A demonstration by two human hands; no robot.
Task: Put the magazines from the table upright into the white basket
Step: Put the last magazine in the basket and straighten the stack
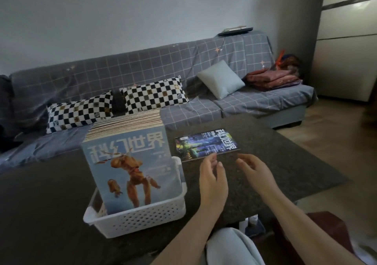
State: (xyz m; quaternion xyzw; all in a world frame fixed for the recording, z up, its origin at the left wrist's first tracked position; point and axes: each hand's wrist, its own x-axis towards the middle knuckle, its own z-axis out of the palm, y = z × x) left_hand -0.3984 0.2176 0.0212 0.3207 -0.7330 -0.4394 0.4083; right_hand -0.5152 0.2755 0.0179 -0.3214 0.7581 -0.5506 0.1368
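Magazine (pixel 206 143) lies flat just beyond both empty hands (pixel 234 175).

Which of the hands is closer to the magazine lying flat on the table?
The left hand: its fingertips almost touch the near edge of the magazine. The right hand hovers just off the magazine's near right corner, slightly farther away.
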